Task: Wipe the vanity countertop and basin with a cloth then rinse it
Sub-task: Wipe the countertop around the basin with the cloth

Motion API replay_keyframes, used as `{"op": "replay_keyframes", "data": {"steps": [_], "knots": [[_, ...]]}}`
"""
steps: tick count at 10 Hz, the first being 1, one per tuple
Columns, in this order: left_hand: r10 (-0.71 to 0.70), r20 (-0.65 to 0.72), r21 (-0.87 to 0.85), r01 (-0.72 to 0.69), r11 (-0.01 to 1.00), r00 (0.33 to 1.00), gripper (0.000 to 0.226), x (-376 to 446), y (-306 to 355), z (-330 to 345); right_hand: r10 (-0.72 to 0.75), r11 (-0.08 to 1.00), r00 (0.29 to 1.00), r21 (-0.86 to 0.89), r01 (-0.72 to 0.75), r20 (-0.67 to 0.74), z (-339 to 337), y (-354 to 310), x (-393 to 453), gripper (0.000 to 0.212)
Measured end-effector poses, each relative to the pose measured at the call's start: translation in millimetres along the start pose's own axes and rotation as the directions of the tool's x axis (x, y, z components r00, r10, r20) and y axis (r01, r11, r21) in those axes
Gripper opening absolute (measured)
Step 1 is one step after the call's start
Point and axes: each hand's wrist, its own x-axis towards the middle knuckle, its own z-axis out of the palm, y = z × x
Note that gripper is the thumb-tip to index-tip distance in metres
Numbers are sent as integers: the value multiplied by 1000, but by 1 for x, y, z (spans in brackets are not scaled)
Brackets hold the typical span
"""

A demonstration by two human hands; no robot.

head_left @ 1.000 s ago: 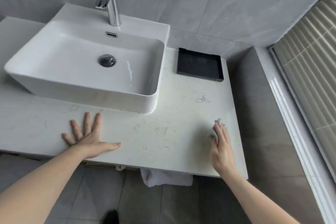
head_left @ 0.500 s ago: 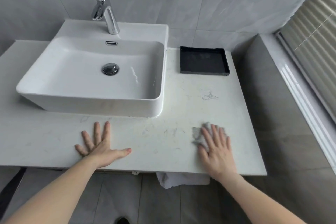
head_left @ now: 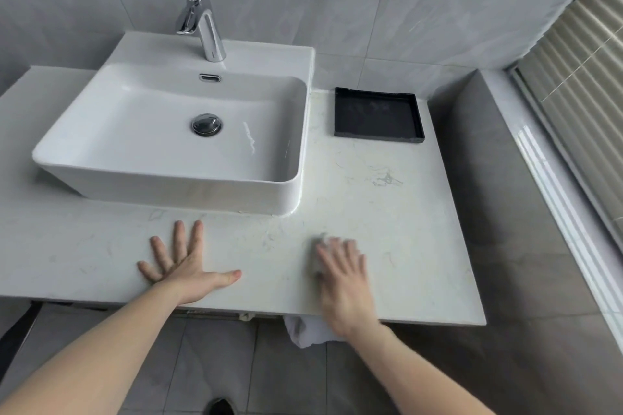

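My right hand [head_left: 344, 274] lies flat, fingers straight, pressing a small grey cloth [head_left: 317, 246] onto the white marble countertop [head_left: 387, 219] near its front edge; only the cloth's left rim shows beside my blurred fingers. My left hand [head_left: 183, 266] rests palm down with fingers spread on the counter in front of the basin. The white rectangular basin [head_left: 168, 189] sits on the counter at left, with a chrome drain plug [head_left: 206, 125] and a chrome faucet [head_left: 202, 20] behind it.
A black square tray [head_left: 377, 136] stands at the back right of the counter. A grey smudge [head_left: 387, 178] marks the marble right of the basin. A white towel [head_left: 303, 330] hangs under the counter's front edge. Window blinds [head_left: 580, 84] and a sill run along the right.
My right hand has slid the cloth leftward along the counter's front, from near the right edge toward the middle. My left hand has stayed planted on the counter.
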Motion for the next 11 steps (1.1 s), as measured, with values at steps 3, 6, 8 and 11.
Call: {"op": "replay_keyframes", "data": {"steps": [3,6,8,11], "knots": [[5,1,16,-5,1000,1000,138,1,-1,1,135,973,984,-170,-153,-115,-23,74,-41,63],[4,11,9,-4,1000,1000,138,-2,0,-2,535,844,785,243,-479,-312,-91,145,-53,50],[-3,11,8,2,1000,1000,137,-1,0,-1,119,988,992,102,-115,-31,-30,25,-1,78],[-1,12,12,1,1000,1000,138,-1,1,-1,-117,979,993,-166,120,29,-5,10,-33,63]]}}
